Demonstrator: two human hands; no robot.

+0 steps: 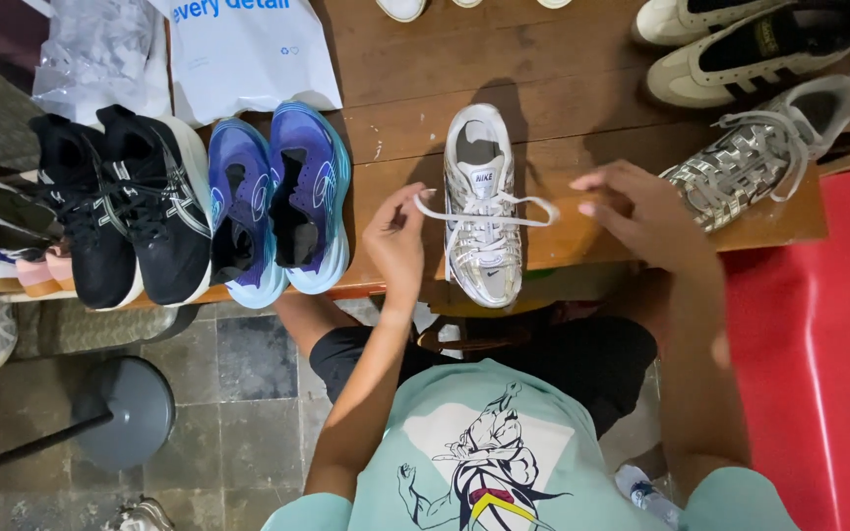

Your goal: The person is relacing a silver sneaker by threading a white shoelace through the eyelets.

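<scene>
A worn wooden table (543,88) stands over a grey tiled floor (248,393), crowded with shoes, and the person sits at its near edge looking straight down. In front of them a silver sneaker (482,211) lies on the wood at the table's front edge, its toe hanging just over the lip.

The left hand (395,236) pinches one end of the white lace (484,208) between thumb and forefinger, fingers drawn narrow around it. The right hand (637,211) has its fingers curled with the fingertips together near the other lace end, though whether they actually grip it cannot be told from here. The lace runs taut across the tongue between the two hands.

The step in hand looks like threading or tightening the lace. To do it well, both ends should be pulled evenly so they come out the same length, the lace kept flat rather than twisted, and the shoe held from sliding off the edge.

The sneaker's long axis runs away from the person, nearly square to the table edge; the toe points toward the person's body and the heel toward the far side.

Left of it sit a pair of blue running shoes (282,206) and a black pair (125,211); its silver mate (759,147) lies to the right, angled.
</scene>
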